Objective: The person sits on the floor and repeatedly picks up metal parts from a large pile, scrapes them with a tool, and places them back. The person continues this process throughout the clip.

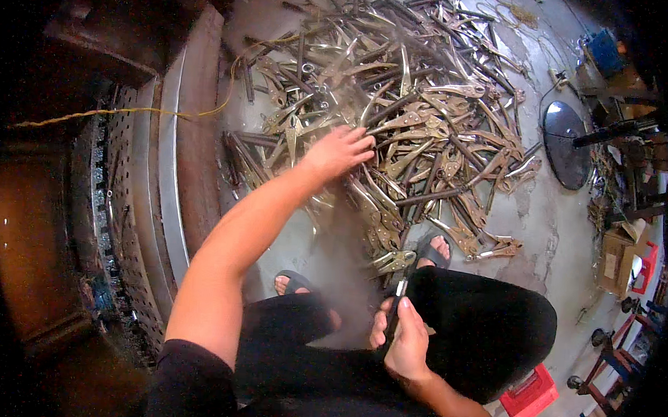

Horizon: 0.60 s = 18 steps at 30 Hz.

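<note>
A large heap of locking pliers [414, 123], metal-jawed and many with dark handles, lies on the floor in front of me. My left hand [342, 151] reaches over its near left part, palm down, fingers bent and slightly apart against the tools. What lies under those fingertips is partly hidden. Close to my lap, my right hand [409, 342] is closed around a pair of locking pliers [400, 290] by its black handle. A shiny metal section shows above the thumb, and the upper end overlaps the heap, so its jaw is hard to separate.
On the left stands a dark machine with a metal edge [175, 166], crossed by a yellow cord [124, 111]. A round black stand base [566, 145] is to the right. A red container [530, 395] sits beside my right knee, and a cardboard box [618, 257] lies farther right.
</note>
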Available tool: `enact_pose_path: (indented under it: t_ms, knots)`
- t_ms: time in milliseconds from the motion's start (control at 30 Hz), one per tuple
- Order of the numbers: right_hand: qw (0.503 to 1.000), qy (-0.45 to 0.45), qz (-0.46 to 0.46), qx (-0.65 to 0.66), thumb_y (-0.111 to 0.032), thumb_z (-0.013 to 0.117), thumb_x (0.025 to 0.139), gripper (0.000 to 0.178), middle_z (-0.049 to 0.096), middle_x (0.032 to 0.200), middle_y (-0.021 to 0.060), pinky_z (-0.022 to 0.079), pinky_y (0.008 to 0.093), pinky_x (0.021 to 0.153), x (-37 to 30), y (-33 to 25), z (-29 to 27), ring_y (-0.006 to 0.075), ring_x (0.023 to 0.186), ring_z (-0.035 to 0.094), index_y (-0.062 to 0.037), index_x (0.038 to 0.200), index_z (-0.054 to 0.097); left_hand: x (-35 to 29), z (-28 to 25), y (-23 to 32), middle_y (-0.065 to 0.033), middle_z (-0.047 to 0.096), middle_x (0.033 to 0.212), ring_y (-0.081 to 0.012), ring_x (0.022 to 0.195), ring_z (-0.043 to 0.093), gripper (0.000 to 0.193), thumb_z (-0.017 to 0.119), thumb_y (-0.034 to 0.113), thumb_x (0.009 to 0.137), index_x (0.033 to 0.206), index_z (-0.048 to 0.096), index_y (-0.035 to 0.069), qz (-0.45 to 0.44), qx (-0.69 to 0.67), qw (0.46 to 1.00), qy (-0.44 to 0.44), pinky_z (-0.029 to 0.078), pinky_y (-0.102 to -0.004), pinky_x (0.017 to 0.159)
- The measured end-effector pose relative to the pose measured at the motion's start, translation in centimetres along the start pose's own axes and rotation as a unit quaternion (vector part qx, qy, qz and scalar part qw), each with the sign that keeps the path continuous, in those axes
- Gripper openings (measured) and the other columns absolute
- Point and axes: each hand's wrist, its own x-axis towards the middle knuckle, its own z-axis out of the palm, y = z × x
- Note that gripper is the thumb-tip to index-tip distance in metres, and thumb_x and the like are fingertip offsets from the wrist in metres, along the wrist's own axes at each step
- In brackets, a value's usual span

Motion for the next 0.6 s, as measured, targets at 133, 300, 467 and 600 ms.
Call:
enact_pose_path:
  t_ms: [133,300,467,600]
  knots:
    - [0.999,0.007,0.024,0.045,-0.039,0.04,0.109,0.037,0.055,0.077,0.0071,0.043,0.0332,0.053,-0.6,-1.0,-0.1,0.0177,0.056,0.049,-0.0049,0.106,0.054,2.0,2.0,-1.2,-0.0001,0.063,0.128,-0.0234,0.134,0.048,0.029,0.062,0.024,0.088,0.115,0.069,0.018,0.061,0.137,0.984,-0.091,0.036,-0.0427,0.114]
    - [0.995,0.007,0.045,0.092,-0.039,0.041,0.109,0.037,0.055,0.076,0.007,0.043,0.0329,0.054,-0.5,-0.3,-0.4,0.0178,0.056,0.05,-0.0049,0.107,0.054,0.5,0.8,-4.3,-0.0029,0.061,0.101,-0.0235,0.103,0.062,0.011,0.059,0.018,0.088,0.098,0.063,0.016,0.008,-0.007,0.991,-0.131,0.047,-0.0433,0.099]
    - [0.994,-0.016,0.032,0.101,-0.037,0.042,0.109,0.034,0.055,0.076,0.0059,0.042,0.0319,0.055,-1.4,-0.3,-0.2,0.0172,0.057,0.05,-0.0065,0.106,0.055,-4.9,-8.1,-4.2,-0.0119,0.058,0.101,-0.0328,0.096,0.065,0.03,0.062,0.008,0.088,0.117,0.065,0.013,-0.218,-0.119,0.969,-0.002,0.055,-0.0458,0.076]
    - [0.996,-0.042,0.0,0.078,-0.037,0.045,0.108,0.033,0.056,0.076,0.0043,0.042,0.0306,0.054,-1.9,0.1,0.0,0.0161,0.058,0.05,-0.007,0.104,0.057,-7.2,-13.8,-0.4,-0.0111,0.059,0.099,-0.029,0.09,0.063,0.022,0.065,0.01,0.093,0.116,0.065,0.009,-0.338,-0.233,0.904,0.121,0.052,-0.039,0.078]
